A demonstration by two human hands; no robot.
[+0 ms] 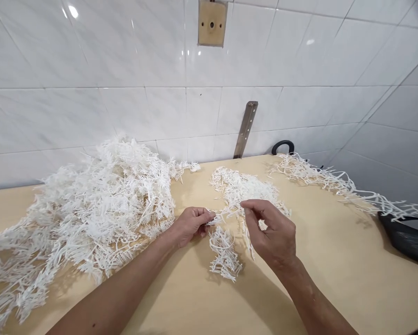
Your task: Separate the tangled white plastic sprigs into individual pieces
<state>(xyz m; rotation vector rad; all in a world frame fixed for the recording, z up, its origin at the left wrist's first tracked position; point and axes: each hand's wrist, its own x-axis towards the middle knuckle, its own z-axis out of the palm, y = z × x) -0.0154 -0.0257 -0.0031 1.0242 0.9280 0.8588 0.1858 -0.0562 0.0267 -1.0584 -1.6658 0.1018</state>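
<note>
My left hand [191,225] is closed in a pinch on one end of a white branching sprig [226,215] that looks like plastic. Thumb and forefinger of my right hand [275,235] are pinched together at the sprig's other end; the exact contact is hard to make out. Below the sprig, a small white clump of twigs [224,256] hangs or lies close to the table top. Behind my hands lies a low heap of short white pieces [248,187]. A large pile of bushy white sprigs [107,200] spreads beside my left forearm.
Bare white stems [320,179] lie along the right table edge. Near them are a black loop handle [283,143] and a black object [407,238]. A metal strip [245,130] stands against the tiled wall behind the tan table [334,260].
</note>
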